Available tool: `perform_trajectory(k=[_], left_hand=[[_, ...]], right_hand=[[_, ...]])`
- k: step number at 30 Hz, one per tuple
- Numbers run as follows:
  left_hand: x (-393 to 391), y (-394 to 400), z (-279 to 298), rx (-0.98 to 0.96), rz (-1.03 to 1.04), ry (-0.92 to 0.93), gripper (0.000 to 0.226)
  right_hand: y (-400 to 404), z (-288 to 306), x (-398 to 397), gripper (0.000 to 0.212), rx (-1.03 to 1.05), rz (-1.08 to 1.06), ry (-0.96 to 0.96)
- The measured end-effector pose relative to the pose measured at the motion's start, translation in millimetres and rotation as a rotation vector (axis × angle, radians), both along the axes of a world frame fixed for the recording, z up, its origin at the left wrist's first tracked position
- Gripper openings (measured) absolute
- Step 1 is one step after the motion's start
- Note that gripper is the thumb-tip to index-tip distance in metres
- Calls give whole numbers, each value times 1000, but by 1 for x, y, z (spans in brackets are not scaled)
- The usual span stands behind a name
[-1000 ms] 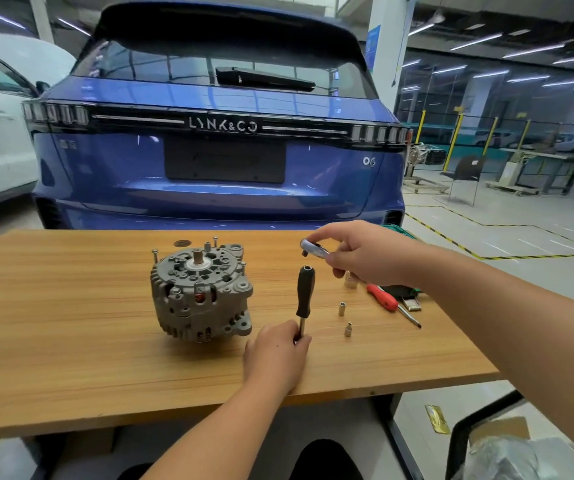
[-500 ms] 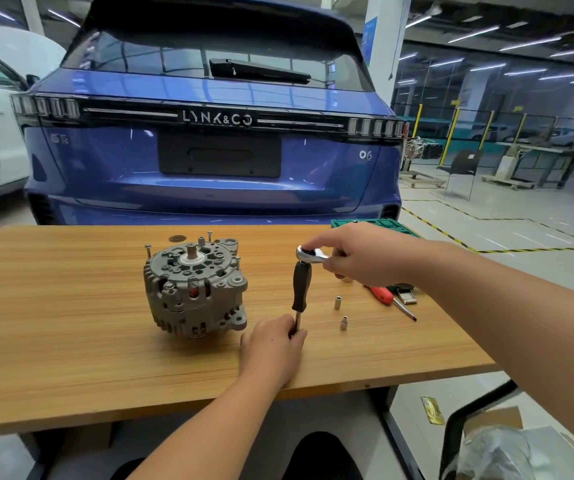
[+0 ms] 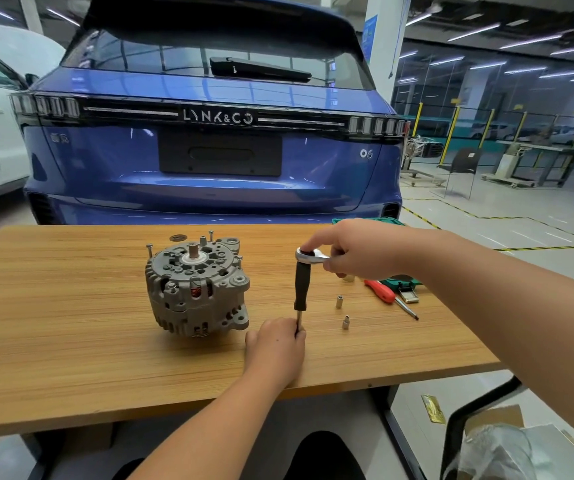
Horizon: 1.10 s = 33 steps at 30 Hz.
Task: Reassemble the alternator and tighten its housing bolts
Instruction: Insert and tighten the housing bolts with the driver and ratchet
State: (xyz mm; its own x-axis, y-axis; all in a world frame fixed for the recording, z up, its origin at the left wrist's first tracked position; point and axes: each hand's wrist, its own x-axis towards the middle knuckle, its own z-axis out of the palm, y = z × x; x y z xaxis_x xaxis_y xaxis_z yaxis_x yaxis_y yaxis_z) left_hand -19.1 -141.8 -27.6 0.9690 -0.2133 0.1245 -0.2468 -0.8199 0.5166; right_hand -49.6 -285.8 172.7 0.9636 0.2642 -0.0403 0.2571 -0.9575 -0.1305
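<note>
A grey alternator (image 3: 197, 287) stands on the wooden table (image 3: 71, 327), with several bolts sticking up from its top. To its right a black-handled driver (image 3: 302, 285) stands upright. My left hand (image 3: 276, 348) grips its metal shaft at the bottom. My right hand (image 3: 354, 252) holds a chrome ratchet (image 3: 311, 255), whose head sits on the top of the black handle, with my index finger pressing on it.
Two small sockets (image 3: 339, 301) (image 3: 346, 322) stand right of the driver. A red-handled screwdriver (image 3: 387, 296) and a green tool case (image 3: 401, 284) lie further right. A washer (image 3: 178, 238) lies behind the alternator. A blue car (image 3: 216, 150) is parked past the table's far edge.
My right hand has brought the ratchet down and left onto the top of the black handle. My left hand has kept its grip on the shaft.
</note>
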Motion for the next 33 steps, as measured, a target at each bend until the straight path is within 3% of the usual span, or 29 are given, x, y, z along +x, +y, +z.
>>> perform_trajectory(k=[24, 28, 30, 31, 33], left_hand=[[-4, -1, 3, 52, 21, -2, 28], [-1, -2, -1, 46, 35, -1, 29], [1, -2, -3, 37, 47, -8, 28], [2, -2, -4, 31, 52, -11, 26], [3, -1, -4, 33, 43, -6, 20]], right_hand=[[-2, -15, -2, 47, 81, 8, -87], [5, -10, -10, 52, -77, 19, -101], [10, -10, -21, 41, -323, 96, -331], [13, -16, -28, 30, -300, 202, -548], [20, -40, -48, 23, 49, 391, -790]])
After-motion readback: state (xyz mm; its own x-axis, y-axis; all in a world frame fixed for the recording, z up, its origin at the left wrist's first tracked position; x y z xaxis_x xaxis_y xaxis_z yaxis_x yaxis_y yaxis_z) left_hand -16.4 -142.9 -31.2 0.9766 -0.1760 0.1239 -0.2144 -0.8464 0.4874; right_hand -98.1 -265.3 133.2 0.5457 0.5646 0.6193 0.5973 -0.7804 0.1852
